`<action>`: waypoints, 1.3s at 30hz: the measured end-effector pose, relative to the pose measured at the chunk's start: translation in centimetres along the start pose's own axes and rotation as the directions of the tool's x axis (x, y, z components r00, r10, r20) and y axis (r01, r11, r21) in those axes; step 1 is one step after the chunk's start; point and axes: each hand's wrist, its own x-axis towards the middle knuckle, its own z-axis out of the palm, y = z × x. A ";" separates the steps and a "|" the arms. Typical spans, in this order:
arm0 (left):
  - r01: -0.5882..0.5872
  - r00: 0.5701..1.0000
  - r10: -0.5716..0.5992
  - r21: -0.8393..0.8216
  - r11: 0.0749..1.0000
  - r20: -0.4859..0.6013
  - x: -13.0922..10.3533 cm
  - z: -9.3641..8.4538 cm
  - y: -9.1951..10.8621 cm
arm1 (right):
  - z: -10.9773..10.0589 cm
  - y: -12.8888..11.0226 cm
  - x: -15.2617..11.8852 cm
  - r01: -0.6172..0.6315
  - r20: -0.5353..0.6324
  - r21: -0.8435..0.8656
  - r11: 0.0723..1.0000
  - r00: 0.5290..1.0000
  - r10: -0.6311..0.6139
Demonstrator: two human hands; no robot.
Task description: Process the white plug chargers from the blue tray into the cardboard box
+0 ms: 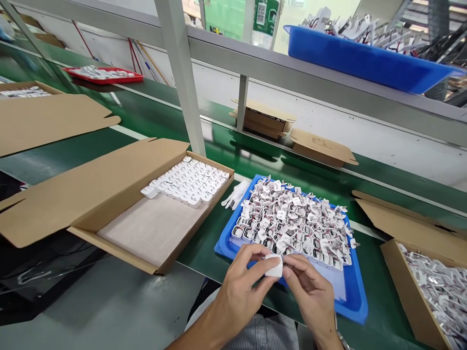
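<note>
Between my hands, over the near edge of a blue tray (pixel 355 304), is a small white plastic housing (pixel 274 266). My left hand (pixel 242 279) pinches it between thumb and fingers. My right hand (pixel 310 287) is closed at the housing's right side, its thumb and fingertips on a small part there that is too hidden to name. The blue tray holds many white housings (pixel 292 218) with dark and red wires and loose white pieces sticking up. To the left, an open cardboard box (pixel 146 262) contains rows of closed white units (pixel 193 180) on a pale sheet.
White gloves (pixel 235 194) lie between box and tray. At right stands a cardboard box of white parts (pixel 434 282). Overhead, a blue bin (pixel 357 58) rests on a metal shelf. A grey post (pixel 182 73) rises behind the open box. A red tray (pixel 105 75) sits farther back.
</note>
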 end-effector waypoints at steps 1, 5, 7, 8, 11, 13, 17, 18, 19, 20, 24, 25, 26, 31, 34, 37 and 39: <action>-0.002 1.000 0.002 0.010 1.000 -0.007 0.0 0.0 0.0 | -0.1 0.0 0.1 -0.008 0.026 0.000 1.000 1.000 0.008; -0.002 1.000 0.003 0.034 0.999 -0.014 0.1 0.0 0.1 | -0.5 0.7 0.3 -0.019 0.061 -0.005 1.000 0.998 0.019; 0.002 1.000 -0.001 0.047 0.999 -0.021 0.1 0.0 0.2 | -0.5 1.1 0.1 -0.003 0.018 -0.032 0.999 1.000 0.004; 0.009 1.000 -0.008 0.039 0.999 -0.025 0.0 0.1 0.1 | -0.5 1.3 0.0 0.023 -0.005 -0.070 0.997 1.000 -0.024; 0.116 0.993 -0.117 -0.082 0.990 -0.008 -0.5 0.2 -0.2 | -0.1 1.0 -0.3 0.212 0.007 -0.287 0.934 0.976 -0.219; 0.254 0.966 -0.257 -0.210 0.944 0.017 -0.8 0.4 -0.6 | 0.2 0.5 -0.5 0.364 0.097 -0.417 0.833 0.929 -0.358; 0.432 0.879 -0.475 -0.515 0.741 0.054 -0.7 0.3 -1.4 | 0.6 -0.5 -1.1 0.511 0.269 -0.470 0.720 0.860 -0.434; 0.446 0.862 -0.503 -0.575 0.686 0.068 -0.6 0.2 -1.5 | 0.6 -0.6 -1.2 0.500 0.276 -0.464 0.732 0.866 -0.417; 0.457 0.848 -0.523 -0.618 0.639 0.085 -0.6 0.1 -1.5 | 0.5 -0.6 -1.2 0.466 0.260 -0.459 0.756 0.885 -0.388; 0.461 0.840 -0.533 -0.649 0.605 0.100 -0.6 0.0 -1.6 | 0.4 -0.6 -1.2 0.414 0.228 -0.456 0.788 0.910 -0.346; 0.425 0.864 -0.490 -0.693 0.582 0.119 -0.9 -0.2 -1.4 | -0.1 -0.5 -0.9 0.215 0.163 -0.385 0.897 0.973 -0.163; 0.408 0.879 -0.460 -0.692 0.596 0.121 -1.1 -0.2 -1.4 | -0.2 -0.5 -0.8 0.175 0.170 -0.354 0.919 0.978 -0.121; 0.392 0.894 -0.428 -0.686 0.612 0.129 -1.1 -0.3 -1.3 | -0.2 -0.6 -0.7 0.136 0.173 -0.326 0.935 0.981 -0.083; 0.336 0.940 -0.292 -0.607 0.720 0.174 -0.9 -1.1 -1.4 | -0.1 -1.2 -1.0 0.076 0.159 -0.287 0.955 0.987 -0.031; 0.309 0.951 -0.247 -0.554 0.773 0.185 -0.8 -1.3 -1.3 | 0.0 -1.4 -1.2 0.133 0.180 -0.280 0.951 0.980 -0.084; 0.306 0.952 -0.248 -0.536 0.787 0.180 -1.0 -1.0 -1.3 | 0.1 -1.5 -1.3 0.136 0.175 -0.265 0.955 0.980 -0.091; 0.315 0.949 -0.267 -0.541 0.780 0.167 -1.3 -0.5 -1.4 | 0.1 -1.3 -1.3 0.078 0.133 -0.251 0.965 0.990 -0.046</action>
